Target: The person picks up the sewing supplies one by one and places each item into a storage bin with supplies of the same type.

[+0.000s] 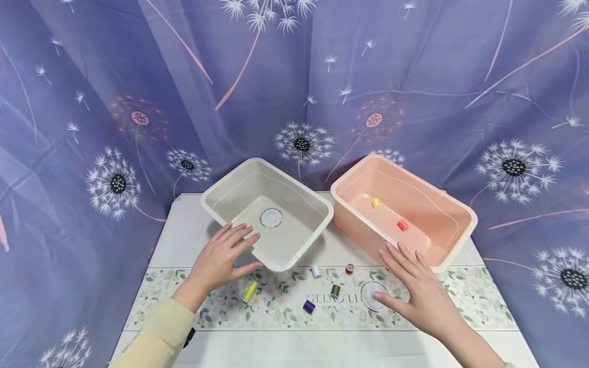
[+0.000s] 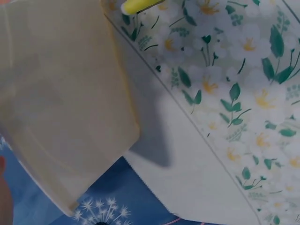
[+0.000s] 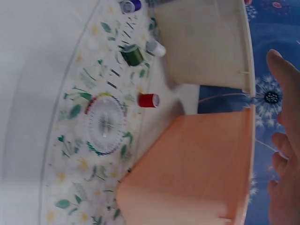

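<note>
My left hand [image 1: 220, 260], fingers spread and holding nothing, hovers by the near left rim of the grey bin [image 1: 303, 245]. Inside that bin lies a round pin wheel [image 1: 271, 217]. My right hand [image 1: 416, 289] is likewise spread and bare, above the near side of the peach bin [image 1: 453, 225], which contains a yellow thread spool [image 1: 376, 203] and a red spool [image 1: 402, 225]. Its thumb overlaps a second pin wheel [image 1: 371, 295] in the head view; the right wrist view shows that wheel [image 3: 105, 124] flat on the table, apart from the hand.
Between the hands lie a yellow cylinder [image 1: 250, 292], a purple spool [image 1: 309, 306], a dark green spool [image 1: 335, 291], a white spool [image 1: 316, 271] and another red spool [image 1: 349, 269]. They rest on the table's floral strip [image 1: 285, 312]. Behind the bins hangs a blue dandelion curtain [image 1: 257, 117].
</note>
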A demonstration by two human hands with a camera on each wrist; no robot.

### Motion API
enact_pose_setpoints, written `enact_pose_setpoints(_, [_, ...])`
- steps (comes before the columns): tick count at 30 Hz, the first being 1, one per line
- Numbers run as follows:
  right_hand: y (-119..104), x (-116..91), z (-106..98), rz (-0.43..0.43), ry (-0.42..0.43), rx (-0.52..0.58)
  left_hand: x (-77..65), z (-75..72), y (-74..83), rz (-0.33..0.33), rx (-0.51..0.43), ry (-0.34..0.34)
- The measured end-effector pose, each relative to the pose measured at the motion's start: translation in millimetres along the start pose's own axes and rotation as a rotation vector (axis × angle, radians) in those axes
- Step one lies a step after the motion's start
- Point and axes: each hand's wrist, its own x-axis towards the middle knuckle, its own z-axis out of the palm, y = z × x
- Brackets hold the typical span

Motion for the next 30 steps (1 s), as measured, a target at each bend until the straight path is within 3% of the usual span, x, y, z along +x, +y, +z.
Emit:
enact_pose_setpoints(6, [-3,-6,13,-0.004,0.014,0.004,-3.4,9.7,0.8,0.037,0.002,0.105])
enact_pose_setpoints(18, [3,-20,40,0.017,-0.017,0.008,-1.8,17.5,9.2,0.068,-0.006,0.185])
enact_pose_setpoints(30, [14,-35,53,0.054,-0.041,-0.016,-5.1,26.6,12.3,0.058,-0.026,0.225])
